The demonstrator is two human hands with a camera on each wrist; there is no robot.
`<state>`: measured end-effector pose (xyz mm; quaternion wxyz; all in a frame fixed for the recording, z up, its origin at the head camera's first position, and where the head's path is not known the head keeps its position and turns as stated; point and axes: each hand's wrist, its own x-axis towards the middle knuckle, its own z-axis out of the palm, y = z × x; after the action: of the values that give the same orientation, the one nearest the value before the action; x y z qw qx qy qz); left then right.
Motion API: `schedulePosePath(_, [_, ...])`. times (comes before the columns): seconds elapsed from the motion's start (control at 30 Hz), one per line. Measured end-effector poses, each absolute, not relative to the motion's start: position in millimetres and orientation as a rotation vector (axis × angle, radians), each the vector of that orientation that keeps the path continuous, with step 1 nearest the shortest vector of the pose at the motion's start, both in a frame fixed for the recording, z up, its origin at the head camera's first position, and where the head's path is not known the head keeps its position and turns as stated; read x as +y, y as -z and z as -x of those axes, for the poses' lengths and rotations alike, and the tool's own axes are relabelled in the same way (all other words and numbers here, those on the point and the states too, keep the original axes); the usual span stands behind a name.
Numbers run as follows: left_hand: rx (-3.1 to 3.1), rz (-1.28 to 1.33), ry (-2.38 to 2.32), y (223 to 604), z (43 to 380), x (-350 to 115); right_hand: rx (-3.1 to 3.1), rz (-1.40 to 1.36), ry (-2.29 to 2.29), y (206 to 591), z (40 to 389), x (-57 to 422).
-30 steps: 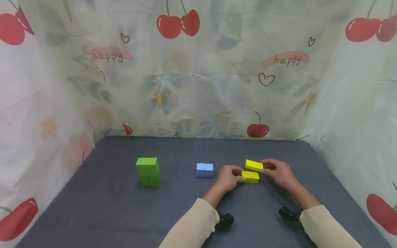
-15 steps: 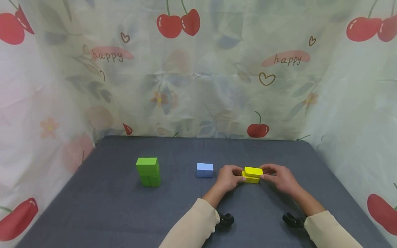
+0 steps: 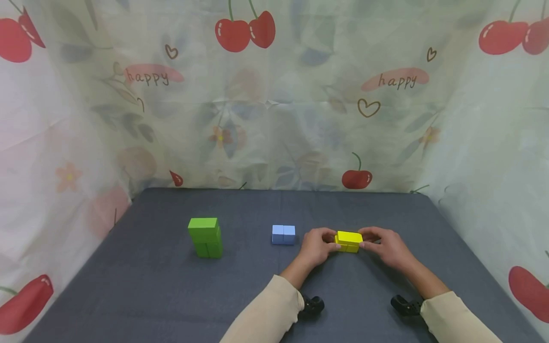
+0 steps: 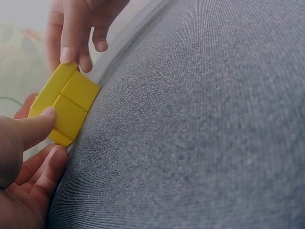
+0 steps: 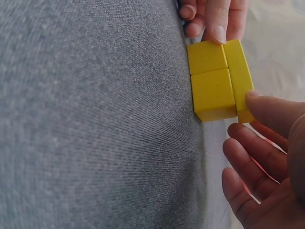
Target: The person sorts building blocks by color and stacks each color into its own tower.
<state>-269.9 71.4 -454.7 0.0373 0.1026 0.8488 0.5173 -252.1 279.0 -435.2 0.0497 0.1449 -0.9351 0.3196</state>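
Two yellow blocks (image 5: 213, 95) stand side by side on the grey cloth, and a flat yellow block (image 3: 349, 236) lies across their tops. From the right, my right hand (image 3: 388, 245) pinches the end of the flat block, thumb on its near side. My left hand (image 3: 315, 247) holds the stack's left end. In the left wrist view its thumb (image 4: 40, 126) presses near the seam between the flat block and those below. The flat block overhangs slightly at the right in the right wrist view. Fingers behind the stack are partly hidden.
Left of my left hand sits a pair of light blue blocks (image 3: 283, 235). Farther left stands a green block stack (image 3: 205, 237). The table's grey cloth (image 3: 240, 295) reaches a printed curtain (image 3: 274, 143) at the back and sides.
My right hand has lowered the flat yellow block onto the two yellow blocks, straightened it and shifted it slightly left. My left hand has stayed at the stack.
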Motion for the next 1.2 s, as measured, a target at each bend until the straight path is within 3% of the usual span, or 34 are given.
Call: schedulePosePath(1.2, [2.627,-0.367,-1.566,454.9,267.7,67.1,-2.836,-0.466,-1.001,438.0,253.5,277.6])
